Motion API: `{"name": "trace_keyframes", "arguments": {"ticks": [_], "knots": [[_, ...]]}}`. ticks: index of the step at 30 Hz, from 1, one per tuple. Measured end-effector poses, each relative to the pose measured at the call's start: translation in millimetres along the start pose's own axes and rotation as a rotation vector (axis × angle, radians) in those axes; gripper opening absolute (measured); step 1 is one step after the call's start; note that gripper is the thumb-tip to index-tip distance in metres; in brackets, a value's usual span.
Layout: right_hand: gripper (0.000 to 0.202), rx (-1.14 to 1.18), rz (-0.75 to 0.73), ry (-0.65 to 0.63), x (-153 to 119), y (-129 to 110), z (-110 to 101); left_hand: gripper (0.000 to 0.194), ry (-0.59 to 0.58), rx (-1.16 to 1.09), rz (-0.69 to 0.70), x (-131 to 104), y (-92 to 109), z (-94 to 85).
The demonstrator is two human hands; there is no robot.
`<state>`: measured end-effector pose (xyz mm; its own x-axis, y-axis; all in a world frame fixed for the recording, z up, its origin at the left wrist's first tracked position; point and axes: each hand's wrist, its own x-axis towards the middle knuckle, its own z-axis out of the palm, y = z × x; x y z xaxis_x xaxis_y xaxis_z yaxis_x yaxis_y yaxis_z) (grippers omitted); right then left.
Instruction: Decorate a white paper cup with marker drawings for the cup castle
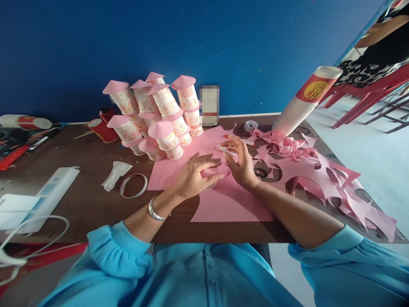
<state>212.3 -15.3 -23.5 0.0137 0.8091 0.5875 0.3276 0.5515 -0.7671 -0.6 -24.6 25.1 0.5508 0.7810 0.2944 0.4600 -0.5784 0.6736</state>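
Note:
My left hand [198, 169] lies low over pink paper [236, 209], fingers stretched out and thumb apart. Under it sits a rounded pink piece [210, 172], partly hidden, with a clear curved edge showing below. My right hand [242, 164] is raised just beside it, fingers curled around a small white tube [227, 150]; its exact kind is unclear. Behind my right hand rests a red-and-white pen [241, 140]. Beyond my left hand stands a cluster of stacked paper cups [166, 108] with red drawings and pink paper cone tops.
Cut pink paper scraps [306, 166] cover the right side. A tall leaning cup stack [303, 102] stands behind them. Tape rolls [133, 186], a crumpled white piece [117, 175] and a white power strip [57, 192] lie left. A phone [210, 102] leans against the blue wall.

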Motion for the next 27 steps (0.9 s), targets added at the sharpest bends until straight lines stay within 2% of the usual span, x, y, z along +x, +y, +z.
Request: {"name": "trace_keyframes", "arguments": {"ticks": [3,6,8,11,15,22,27], "knots": [[0.044,-0.015,-0.070,-0.013,0,-14,-3,0.060,0.053,-0.082,0.002,-5,-3,-14.4],[0.056,-0.057,-0.212,-0.171,-4,-33,-2,0.083,0.082,-0.121,-0.032,-15,-17,-31.6],[0.067,-0.088,-0.292,-0.283,-9,-41,1,0.097,0.059,-0.134,-0.048,-24,-30,-38.6],[0.073,-0.174,-0.313,-0.365,-17,-42,7,0.102,-0.007,-0.144,-0.052,-34,-43,-39.3],[0.077,-0.227,-0.297,-0.339,-23,-34,14,0.097,-0.083,-0.183,-0.054,-37,-40,-31.7],[0.078,-0.241,-0.274,-0.365,-25,-31,14,0.084,-0.155,-0.159,-0.277,-30,-27,-23.6],[0.079,-0.194,-0.292,-0.350,-21,-37,15,0.072,-0.137,-0.148,-0.233,-30,-31,-17.8]]}}
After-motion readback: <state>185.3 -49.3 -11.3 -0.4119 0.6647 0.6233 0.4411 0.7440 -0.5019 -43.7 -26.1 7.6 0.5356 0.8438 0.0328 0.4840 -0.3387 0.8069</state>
